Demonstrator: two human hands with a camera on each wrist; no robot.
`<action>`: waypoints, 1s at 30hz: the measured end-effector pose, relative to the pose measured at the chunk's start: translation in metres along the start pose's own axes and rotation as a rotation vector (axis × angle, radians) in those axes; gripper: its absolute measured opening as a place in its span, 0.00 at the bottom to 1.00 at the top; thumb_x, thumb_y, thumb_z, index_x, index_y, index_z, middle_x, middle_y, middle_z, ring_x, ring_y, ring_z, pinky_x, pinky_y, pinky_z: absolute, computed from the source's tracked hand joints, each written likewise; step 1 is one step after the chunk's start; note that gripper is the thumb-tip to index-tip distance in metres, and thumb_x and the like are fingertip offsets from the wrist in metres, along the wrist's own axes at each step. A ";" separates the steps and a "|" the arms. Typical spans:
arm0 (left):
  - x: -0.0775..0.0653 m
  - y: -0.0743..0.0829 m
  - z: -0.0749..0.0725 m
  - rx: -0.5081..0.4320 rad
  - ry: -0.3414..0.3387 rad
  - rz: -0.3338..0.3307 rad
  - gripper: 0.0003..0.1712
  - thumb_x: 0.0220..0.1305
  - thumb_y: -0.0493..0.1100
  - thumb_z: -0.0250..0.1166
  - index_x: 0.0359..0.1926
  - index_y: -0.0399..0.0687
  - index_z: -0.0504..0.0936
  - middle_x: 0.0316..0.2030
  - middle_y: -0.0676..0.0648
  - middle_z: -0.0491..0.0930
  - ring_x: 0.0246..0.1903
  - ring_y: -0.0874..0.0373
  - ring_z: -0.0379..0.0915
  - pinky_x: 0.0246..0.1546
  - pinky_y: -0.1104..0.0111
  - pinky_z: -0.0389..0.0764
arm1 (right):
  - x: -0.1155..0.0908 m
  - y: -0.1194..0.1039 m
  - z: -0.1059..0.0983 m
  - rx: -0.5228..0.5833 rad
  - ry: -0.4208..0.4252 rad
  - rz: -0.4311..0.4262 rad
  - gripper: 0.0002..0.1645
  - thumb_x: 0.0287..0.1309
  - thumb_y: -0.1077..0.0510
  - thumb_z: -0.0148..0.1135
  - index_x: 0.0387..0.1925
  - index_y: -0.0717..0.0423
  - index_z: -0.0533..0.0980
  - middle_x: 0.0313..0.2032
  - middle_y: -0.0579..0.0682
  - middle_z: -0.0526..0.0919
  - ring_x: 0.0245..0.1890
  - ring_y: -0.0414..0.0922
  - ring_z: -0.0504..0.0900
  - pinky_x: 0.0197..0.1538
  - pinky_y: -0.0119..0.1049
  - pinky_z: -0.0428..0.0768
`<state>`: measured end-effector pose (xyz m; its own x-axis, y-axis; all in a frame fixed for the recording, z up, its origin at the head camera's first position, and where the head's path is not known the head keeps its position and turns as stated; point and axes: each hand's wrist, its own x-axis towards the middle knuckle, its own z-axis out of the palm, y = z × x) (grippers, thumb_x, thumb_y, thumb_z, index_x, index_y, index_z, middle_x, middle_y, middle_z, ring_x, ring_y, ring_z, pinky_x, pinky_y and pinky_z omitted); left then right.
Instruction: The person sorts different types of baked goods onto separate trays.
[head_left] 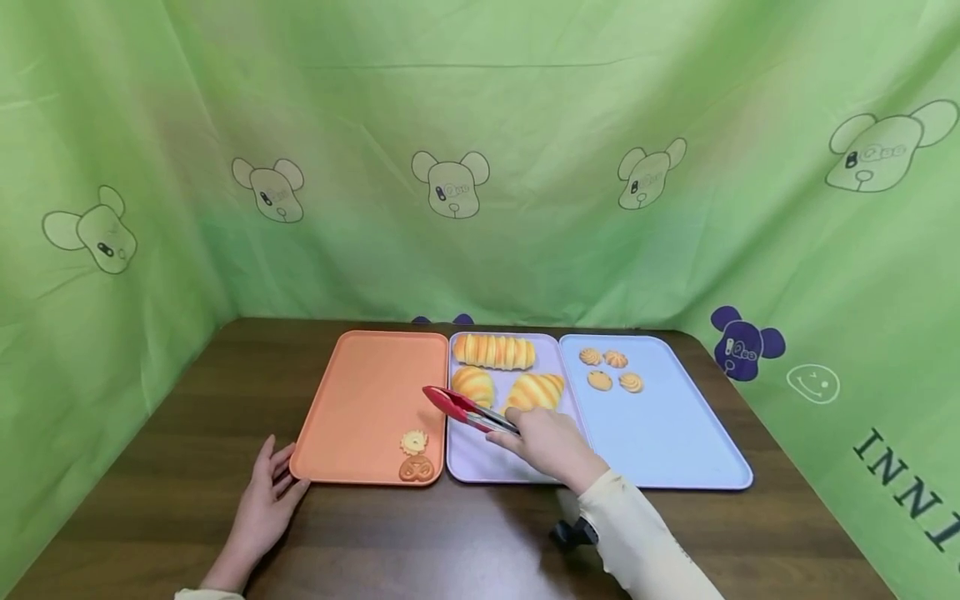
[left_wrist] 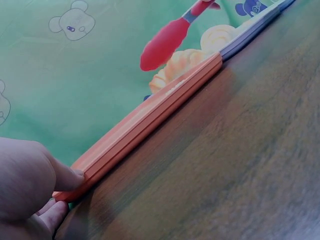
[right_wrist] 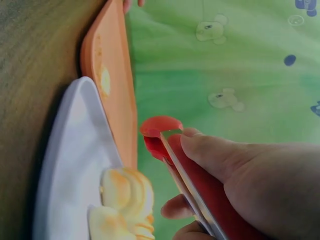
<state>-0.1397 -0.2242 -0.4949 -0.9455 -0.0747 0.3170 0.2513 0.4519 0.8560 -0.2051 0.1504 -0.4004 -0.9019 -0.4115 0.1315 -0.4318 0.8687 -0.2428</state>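
Note:
My right hand (head_left: 551, 442) holds metal tongs with red tips (head_left: 457, 406) above the purple tray (head_left: 480, 458). The tips point left, near the border with the orange tray (head_left: 375, 375). Close together in the right wrist view, the tips (right_wrist: 161, 131) show nothing between them. At the orange tray's near left corner, my left hand (head_left: 264, 500) grips the rim, thumb (left_wrist: 70, 176) on the front side and fingers around the corner. Near that tray's right front corner lie a pale scalloped cookie (head_left: 413, 442) and a brown pretzel-shaped cookie (head_left: 416, 468).
On the purple tray sit a long ridged bread roll (head_left: 493, 352), a rounded bread (head_left: 473, 385) and a triangular bread (head_left: 534, 390). The blue tray (head_left: 660, 433) at right bears several small cookies (head_left: 632, 382). All three trays adjoin on a dark wooden table (head_left: 390, 542); a green curtain (head_left: 450, 267) hangs behind.

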 end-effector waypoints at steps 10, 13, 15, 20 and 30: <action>-0.001 -0.005 -0.001 0.014 -0.025 -0.023 0.47 0.64 0.22 0.60 0.72 0.18 0.37 0.64 0.19 0.61 0.61 0.27 0.61 0.47 0.94 0.62 | -0.015 0.017 -0.017 0.018 0.033 0.028 0.24 0.64 0.41 0.64 0.22 0.47 0.65 0.15 0.41 0.61 0.16 0.41 0.63 0.18 0.35 0.62; 0.000 -0.005 -0.002 0.010 -0.031 -0.032 0.47 0.65 0.23 0.60 0.72 0.19 0.36 0.64 0.19 0.60 0.62 0.27 0.60 0.47 0.94 0.62 | -0.019 0.023 -0.023 0.025 0.040 0.040 0.24 0.65 0.42 0.63 0.21 0.48 0.65 0.15 0.42 0.60 0.16 0.41 0.62 0.18 0.34 0.60; 0.000 -0.004 -0.002 0.002 -0.035 -0.044 0.47 0.65 0.23 0.60 0.72 0.19 0.36 0.65 0.19 0.60 0.63 0.27 0.60 0.47 0.94 0.62 | -0.022 0.027 -0.028 0.023 0.047 0.044 0.24 0.65 0.42 0.63 0.22 0.48 0.65 0.15 0.42 0.60 0.16 0.41 0.62 0.18 0.34 0.60; 0.001 -0.003 -0.002 -0.002 -0.042 -0.054 0.47 0.66 0.24 0.60 0.72 0.20 0.35 0.65 0.20 0.59 0.63 0.27 0.59 0.47 0.94 0.62 | -0.030 0.038 -0.035 0.006 0.066 0.062 0.24 0.66 0.42 0.62 0.22 0.48 0.64 0.15 0.43 0.60 0.15 0.42 0.62 0.18 0.34 0.59; 0.000 -0.002 -0.002 -0.002 -0.034 -0.047 0.47 0.66 0.23 0.60 0.72 0.19 0.36 0.64 0.19 0.60 0.62 0.27 0.60 0.47 0.94 0.62 | -0.044 0.055 -0.043 0.000 0.072 0.138 0.25 0.66 0.38 0.60 0.22 0.48 0.65 0.15 0.44 0.62 0.15 0.43 0.63 0.18 0.36 0.60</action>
<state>-0.1402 -0.2268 -0.4962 -0.9628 -0.0654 0.2624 0.2068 0.4469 0.8703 -0.1881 0.2281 -0.3782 -0.9492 -0.2675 0.1655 -0.3039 0.9156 -0.2632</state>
